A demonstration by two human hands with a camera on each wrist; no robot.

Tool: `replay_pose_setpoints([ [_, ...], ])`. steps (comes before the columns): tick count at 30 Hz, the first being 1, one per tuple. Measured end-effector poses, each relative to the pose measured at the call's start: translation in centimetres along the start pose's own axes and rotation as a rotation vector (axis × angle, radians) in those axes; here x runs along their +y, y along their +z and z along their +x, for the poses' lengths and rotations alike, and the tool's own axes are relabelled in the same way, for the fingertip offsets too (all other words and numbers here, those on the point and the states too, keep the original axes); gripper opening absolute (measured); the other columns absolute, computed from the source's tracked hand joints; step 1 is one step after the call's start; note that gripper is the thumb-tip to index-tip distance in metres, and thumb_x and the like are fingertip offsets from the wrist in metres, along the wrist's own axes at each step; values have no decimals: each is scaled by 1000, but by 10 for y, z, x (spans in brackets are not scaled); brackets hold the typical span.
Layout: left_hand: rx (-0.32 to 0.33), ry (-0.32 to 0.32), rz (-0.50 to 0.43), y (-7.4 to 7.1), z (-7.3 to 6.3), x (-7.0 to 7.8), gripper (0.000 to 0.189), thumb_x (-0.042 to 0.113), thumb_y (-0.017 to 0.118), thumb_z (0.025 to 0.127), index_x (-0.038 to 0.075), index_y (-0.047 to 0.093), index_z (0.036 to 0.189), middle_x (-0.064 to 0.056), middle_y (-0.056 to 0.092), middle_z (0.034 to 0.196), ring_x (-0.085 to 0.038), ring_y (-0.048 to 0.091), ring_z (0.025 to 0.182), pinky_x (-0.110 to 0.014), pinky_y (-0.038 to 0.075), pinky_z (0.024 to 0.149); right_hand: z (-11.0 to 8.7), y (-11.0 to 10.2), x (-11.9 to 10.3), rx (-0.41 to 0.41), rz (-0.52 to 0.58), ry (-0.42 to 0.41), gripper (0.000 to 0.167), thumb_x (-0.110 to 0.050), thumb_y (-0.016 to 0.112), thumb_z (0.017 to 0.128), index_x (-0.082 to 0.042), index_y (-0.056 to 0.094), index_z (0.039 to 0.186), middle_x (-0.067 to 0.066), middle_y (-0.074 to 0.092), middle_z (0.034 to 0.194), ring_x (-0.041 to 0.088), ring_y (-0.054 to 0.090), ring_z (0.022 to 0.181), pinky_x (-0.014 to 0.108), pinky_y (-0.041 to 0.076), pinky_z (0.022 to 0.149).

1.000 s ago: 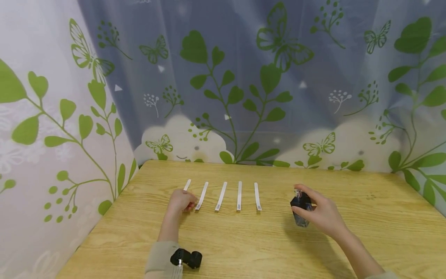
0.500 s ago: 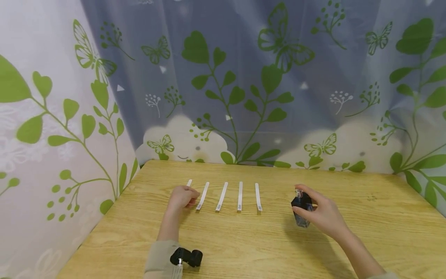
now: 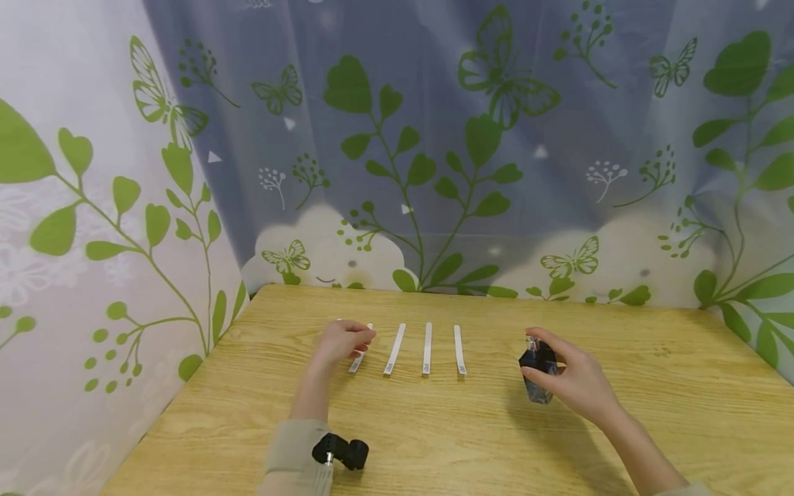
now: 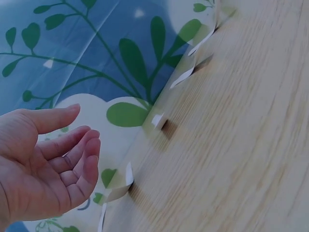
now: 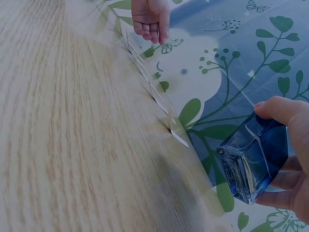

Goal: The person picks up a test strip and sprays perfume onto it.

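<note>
A: ok, where's the perfume-style bottle (image 3: 537, 387) sitting relative to your right grip (image 3: 573, 386)?

B: Right between my thumb and fingers. Thumb's on one side, a finger's up on top by the silvery neck, and the others go behind, partly hidden. So yeah, clamped on the bottle. I've got it up off the table (image 3: 434, 430), and its shadow (image 5: 171, 186) falls on the wood.

A: and the left grip (image 3: 344, 340)?

B: Nothing in that one lol. Fingers loosely bent, thumb apart from them. It's over the left end of the paper strips (image 3: 427, 348). My left wrist view shows a gap between my fingertips and the paper.

A: how many strips?

B: Five in a row. My left grip hides most of the leftmost and some of the second; the other three are in plain sight. The bottle's off to the right, well apart from the last one.
</note>
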State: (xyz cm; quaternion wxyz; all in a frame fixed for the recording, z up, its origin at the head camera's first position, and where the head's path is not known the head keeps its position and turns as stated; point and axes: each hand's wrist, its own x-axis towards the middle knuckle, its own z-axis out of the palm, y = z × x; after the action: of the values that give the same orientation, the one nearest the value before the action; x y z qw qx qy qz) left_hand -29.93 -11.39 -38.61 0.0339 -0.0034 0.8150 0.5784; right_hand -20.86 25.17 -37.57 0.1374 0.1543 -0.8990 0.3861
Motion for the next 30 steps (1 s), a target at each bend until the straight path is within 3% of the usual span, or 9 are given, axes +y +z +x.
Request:
replay_pose_setpoints([
  [13, -19, 33, -84, 28, 4, 2, 22, 6, 65, 85, -11, 64, 98, -13, 63, 81, -16, 57, 67, -37, 53, 73, -1, 0, 1, -1, -11, -14, 60, -28, 71, 83, -12, 47, 135, 22, 48, 130, 36, 59, 98, 35, 55, 68],
  [30, 50, -64, -120, 42, -1, -6, 21, 5, 66, 83, -10, 64, 97, -7, 61, 80, -14, 55, 67, -27, 51, 64, -1, 1, 3, -2, -13, -11, 61, -29, 71, 82, -12, 47, 135, 21, 48, 131, 37, 57, 102, 36, 55, 69],
])
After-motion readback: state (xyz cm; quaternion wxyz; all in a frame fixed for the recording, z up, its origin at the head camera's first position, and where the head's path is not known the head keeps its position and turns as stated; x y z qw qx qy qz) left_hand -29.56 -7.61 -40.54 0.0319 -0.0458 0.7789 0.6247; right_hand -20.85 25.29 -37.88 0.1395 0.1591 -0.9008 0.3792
